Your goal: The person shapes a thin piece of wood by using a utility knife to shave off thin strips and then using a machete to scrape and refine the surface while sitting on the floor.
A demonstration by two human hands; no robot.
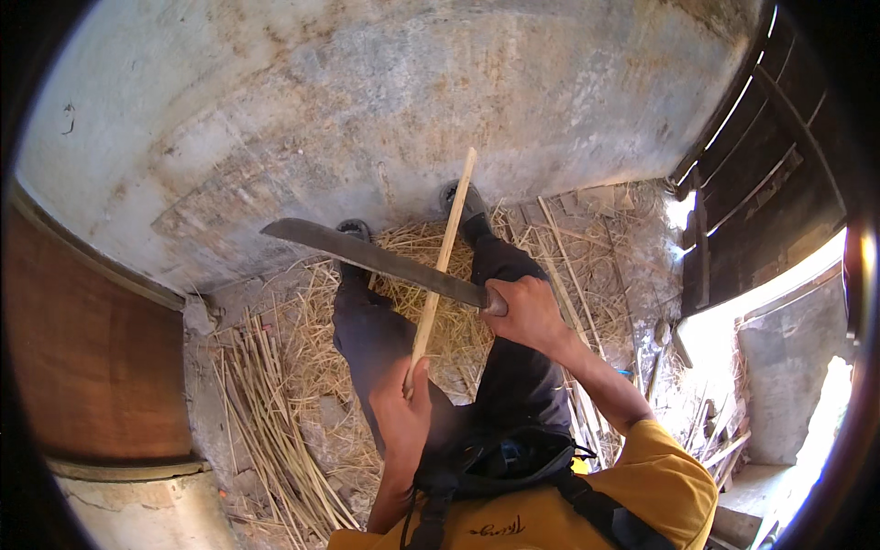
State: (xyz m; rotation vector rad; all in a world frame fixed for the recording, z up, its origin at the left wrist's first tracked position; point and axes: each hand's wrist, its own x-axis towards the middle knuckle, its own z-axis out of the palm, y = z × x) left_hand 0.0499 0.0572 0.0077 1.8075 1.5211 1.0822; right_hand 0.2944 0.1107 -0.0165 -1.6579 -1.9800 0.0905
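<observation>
My left hand (401, 403) is closed around the lower end of a pale wooden stick (445, 247), which slants up and away toward the wall. In my right hand (527, 313) is the handle of a machete (385, 263). Its long dark blade points left and crosses the stick about midway along it. Whether the edge touches the wood, I cannot tell. Both hands are above my legs in dark trousers.
A stained plaster wall (367, 110) rises in front of my shoes. Shavings (431, 344) cover the floor between my legs. Long thin sticks (275, 412) lie in a pile at left, beside a brown wooden panel (101, 339). Dark boards (770, 156) stand at right.
</observation>
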